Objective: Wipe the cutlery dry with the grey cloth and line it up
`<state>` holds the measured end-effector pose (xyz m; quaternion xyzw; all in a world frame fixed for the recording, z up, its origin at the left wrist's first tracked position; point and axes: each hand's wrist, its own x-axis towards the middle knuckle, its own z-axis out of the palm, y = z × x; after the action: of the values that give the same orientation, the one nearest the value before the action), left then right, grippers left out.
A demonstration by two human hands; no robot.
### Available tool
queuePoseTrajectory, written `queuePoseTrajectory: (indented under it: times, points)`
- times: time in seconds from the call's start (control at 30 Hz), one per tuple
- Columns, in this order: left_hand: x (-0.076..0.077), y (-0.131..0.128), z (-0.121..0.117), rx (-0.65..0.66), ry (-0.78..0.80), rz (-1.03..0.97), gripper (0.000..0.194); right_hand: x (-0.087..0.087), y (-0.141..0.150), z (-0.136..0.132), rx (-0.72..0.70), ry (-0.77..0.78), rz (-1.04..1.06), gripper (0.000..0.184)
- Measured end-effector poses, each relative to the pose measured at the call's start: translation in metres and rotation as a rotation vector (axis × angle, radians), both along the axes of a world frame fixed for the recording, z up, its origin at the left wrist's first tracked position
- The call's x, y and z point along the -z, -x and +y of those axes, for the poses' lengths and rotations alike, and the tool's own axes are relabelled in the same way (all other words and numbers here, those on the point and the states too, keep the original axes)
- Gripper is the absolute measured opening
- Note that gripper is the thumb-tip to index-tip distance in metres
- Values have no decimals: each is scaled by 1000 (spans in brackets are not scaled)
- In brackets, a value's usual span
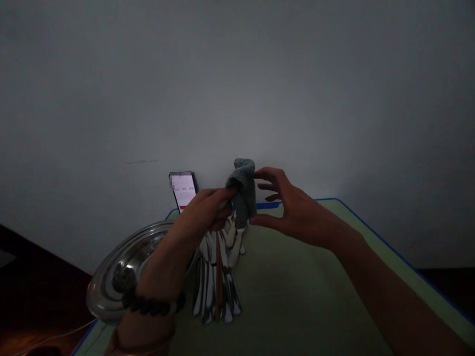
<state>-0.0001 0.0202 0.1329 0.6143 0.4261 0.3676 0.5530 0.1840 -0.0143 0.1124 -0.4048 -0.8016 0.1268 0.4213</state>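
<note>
My left hand [217, 205] is closed on a grey cloth [245, 190], pinching it by its left side above the table. The cloth is bunched and folded, and I cannot tell whether something is wrapped inside. On its right, my right hand [284, 200] curves in a wide C, fingers apart, with the index fingertip and thumb tip at the cloth's edge. Below the hands lies a row of metal cutlery [210, 287], several pieces side by side, with a brown wooden stick [218, 282] among them. A few pale handles [234, 252] lie just under the cloth.
A large shiny metal bowl [107, 277] stands on the left, partly behind my left forearm. A phone [184, 190] showing a timer leans against the wall [237, 89]. The green tabletop [315, 296] has a blue edge. A white cable [63, 335] runs at lower left.
</note>
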Motion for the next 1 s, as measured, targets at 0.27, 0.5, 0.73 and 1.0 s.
queuePoseTrajectory:
  times: [0.27,0.5,0.73,1.0]
  points:
    - [-1,1,3,69,95,-147,26,1,11,1,61,-24,-141,31]
    - [7,0,8,-2,56,138,27,-8,-11,4,312,186,-96,7]
    - [8,-4,5,54,-12,305,30,-9,4,-2,200,218,43,6]
    - [8,-3,3,143,-36,182,32,-2,16,-6,-9,247,20,14]
